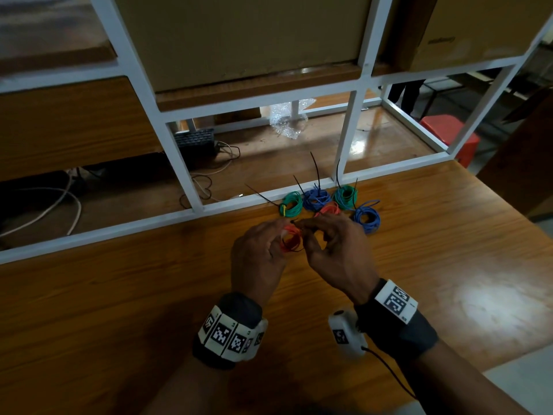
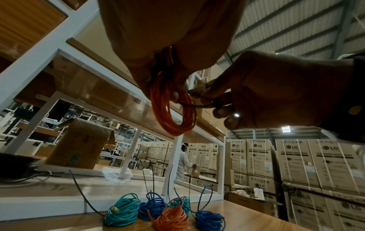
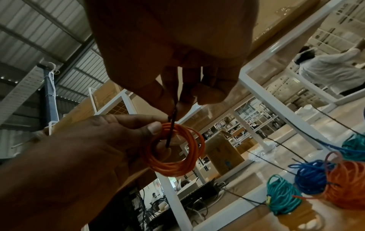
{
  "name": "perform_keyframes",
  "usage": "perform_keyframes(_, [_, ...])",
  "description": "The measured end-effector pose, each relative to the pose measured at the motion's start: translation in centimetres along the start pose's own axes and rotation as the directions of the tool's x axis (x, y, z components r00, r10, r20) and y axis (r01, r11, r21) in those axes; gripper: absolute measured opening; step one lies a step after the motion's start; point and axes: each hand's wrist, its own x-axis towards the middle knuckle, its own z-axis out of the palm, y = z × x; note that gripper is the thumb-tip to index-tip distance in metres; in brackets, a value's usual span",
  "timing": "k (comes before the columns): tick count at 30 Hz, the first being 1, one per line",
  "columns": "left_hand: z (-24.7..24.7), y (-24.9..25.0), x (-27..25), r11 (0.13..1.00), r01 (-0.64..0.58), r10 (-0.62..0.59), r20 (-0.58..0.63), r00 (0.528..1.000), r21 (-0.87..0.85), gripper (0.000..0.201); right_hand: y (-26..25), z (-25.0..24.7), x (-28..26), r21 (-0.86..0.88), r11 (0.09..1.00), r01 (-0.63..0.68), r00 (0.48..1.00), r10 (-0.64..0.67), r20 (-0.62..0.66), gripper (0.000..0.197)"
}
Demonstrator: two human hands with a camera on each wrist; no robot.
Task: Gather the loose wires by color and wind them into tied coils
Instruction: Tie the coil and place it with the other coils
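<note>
Both hands meet above the worktop point(image 1: 119, 295): the left hand point(image 1: 258, 259) pinches the orange coil point(image 3: 175, 150) by its rim, holding the ring upright between them, while the right hand point(image 1: 338, 253) pinches a black zip tie point(image 3: 171, 129) threaded through the coil's hole. From the right-wrist view the tie runs upward toward the right fingers, so tightening would likely fall to that hand. Five tied coils point(image 1: 326, 205) lie just beyond, on the far side.

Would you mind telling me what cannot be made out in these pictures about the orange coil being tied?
- Head view: most of the held orange coil is covered by the left hand and right hand.
- Right wrist view: the black tie runs up between the right hand's fingers, hiding its end.
- Left wrist view: whether the tie is locked is too dark to tell.
</note>
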Motion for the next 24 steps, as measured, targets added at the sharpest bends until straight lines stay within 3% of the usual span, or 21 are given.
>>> perform_keyframes(7, [-0.2, -1.1, 0.0, 0.995, -0.068, 0.071, 0.041, 0.997, -0.077, 0.045, 0.0, -0.7, 0.8, 0.155, 0.988, -0.029, 0.991, 0.008, 0.134, 0.011])
perform_keyframes(11, [-0.3, -0.7, 0.1, 0.994, -0.038, 0.044, 0.054, 0.998, -0.101, 0.042, 0.3, -0.7, 1.2, 0.103, 0.994, 0.026, 0.998, -0.032, 0.058, 0.023])
perform_keyframes(15, [-0.3, 0.0, 0.1, 0.985, 0.010, 0.011, 0.116, 0.993, -0.173, 0.037, 0.9, -0.3, 2.1, 0.047, 0.994, 0.101, 0.995, -0.101, 0.003, 0.009])
perform_keyframes(18, [-0.5, 0.1, 0.4, 0.966, 0.029, 0.008, 0.141, 0.990, -0.258, 0.030, 1.3, -0.1, 2.3, 0.083, 0.993, 0.090, 0.995, -0.092, 0.029, 0.008])
perform_keyframes(20, [-0.6, -0.1, 0.6, 0.958, 0.020, 0.028, 0.163, 0.986, -0.285, 0.028, 1.5, -0.3, 2.6, 0.132, 0.988, 0.076, 0.996, -0.080, 0.026, 0.017])
perform_keyframes(24, [-0.3, -0.3, 0.4, 0.964, 0.036, 0.033, 0.253, 0.967, -0.265, 0.026, 1.4, -1.6, 4.0, 0.242, 0.969, -0.045, 0.999, 0.042, 0.018, 0.013])
